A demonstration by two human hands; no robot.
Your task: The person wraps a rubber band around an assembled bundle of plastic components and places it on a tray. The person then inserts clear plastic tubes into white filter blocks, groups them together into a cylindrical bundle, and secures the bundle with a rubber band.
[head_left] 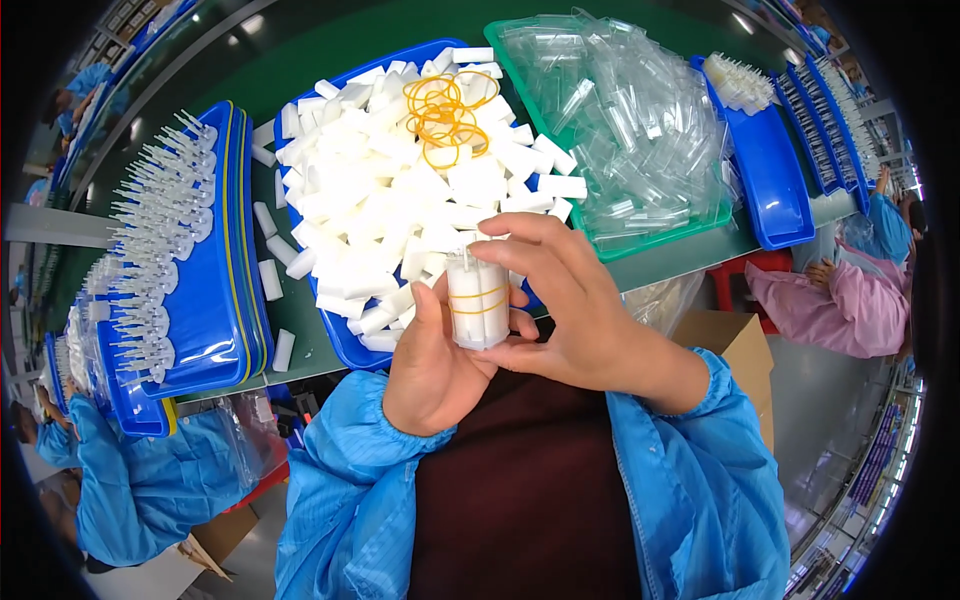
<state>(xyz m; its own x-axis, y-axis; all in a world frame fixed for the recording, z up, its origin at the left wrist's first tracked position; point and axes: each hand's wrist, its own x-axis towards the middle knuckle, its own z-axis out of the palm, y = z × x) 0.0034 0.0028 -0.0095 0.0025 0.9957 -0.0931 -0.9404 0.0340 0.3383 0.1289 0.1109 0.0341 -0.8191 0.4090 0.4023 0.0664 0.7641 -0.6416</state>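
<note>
Between my two hands, in front of my chest, stands a white banded bundle [480, 315], roughly upright. Two yellow rubber bands ring it, and small pale prongs show at its top. My left hand [435, 370] cups it from the left, thumb up along its side. From the right, my right hand [575, 295] grips it, fingers bent over the top and thumb at the base. Just beyond is a blue tray [345, 345] heaped with white foam-like blocks [390, 190]. A tangle of orange-yellow rubber bands [445, 115] lies on the heap.
At right, a green tray [715, 222] holds clear plastic sleeves [630, 130]. Stacked blue trays [225, 310] on the left carry white pronged parts [165, 230]. Another blue tray [780, 200] stands far right. Loose blocks [270, 280] lie on the green table. Co-workers sit at both sides.
</note>
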